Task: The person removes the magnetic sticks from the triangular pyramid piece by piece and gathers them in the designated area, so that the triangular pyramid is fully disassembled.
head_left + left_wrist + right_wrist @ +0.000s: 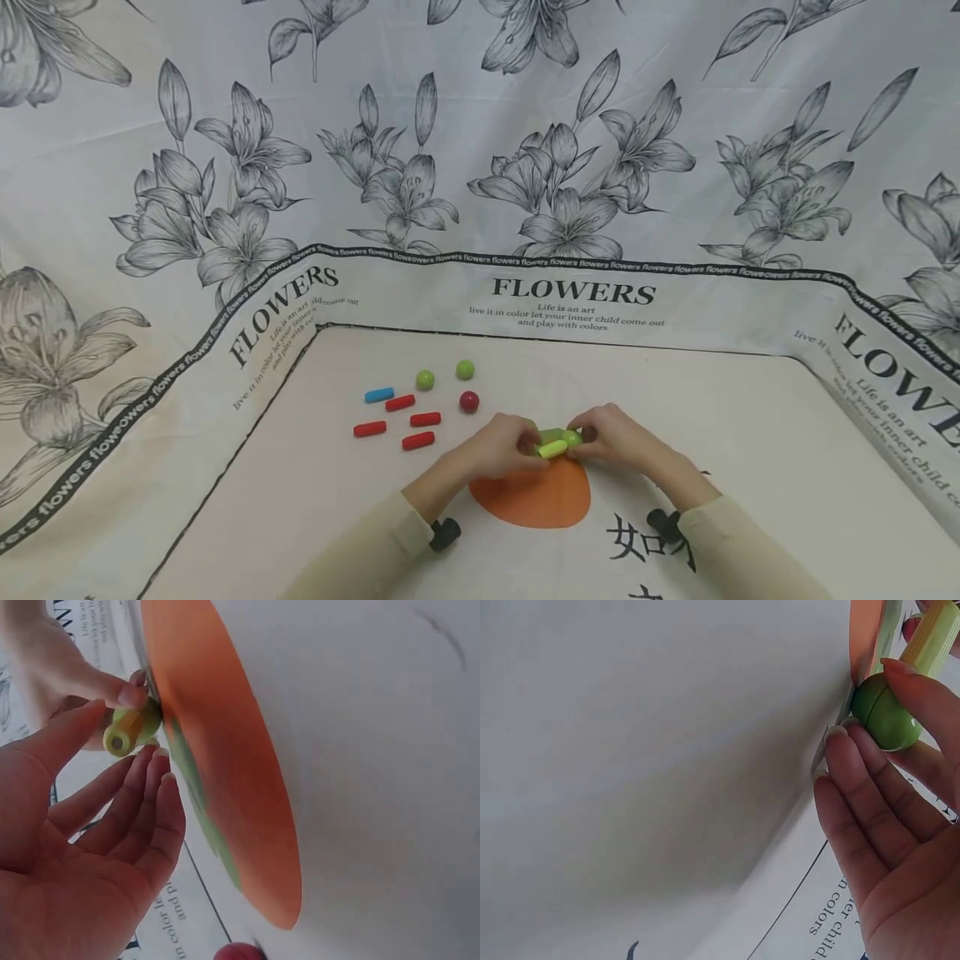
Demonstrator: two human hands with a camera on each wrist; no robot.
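A green ball [889, 712] is pinched between the thumb and fingers of my right hand [611, 437]. Against it lies a yellow-green ridged stick [552, 450]; whether the stick is seated in the ball cannot be told. My left hand [506, 446] holds the stick near its other end, thumb on one side and fingers on the other. In the left wrist view the stick's hollow end [118, 742] faces the camera, the ball behind it. Both hands are just above the far edge of a printed orange shape [536, 500] with a green leaf.
Left of the hands lie several red sticks [418, 441], a blue stick [379, 395], two green balls [425, 380] and a red ball [469, 402]. Dark characters [630, 539] are printed on the pale tabletop cloth. A flowered curtain [555, 183] rises behind.
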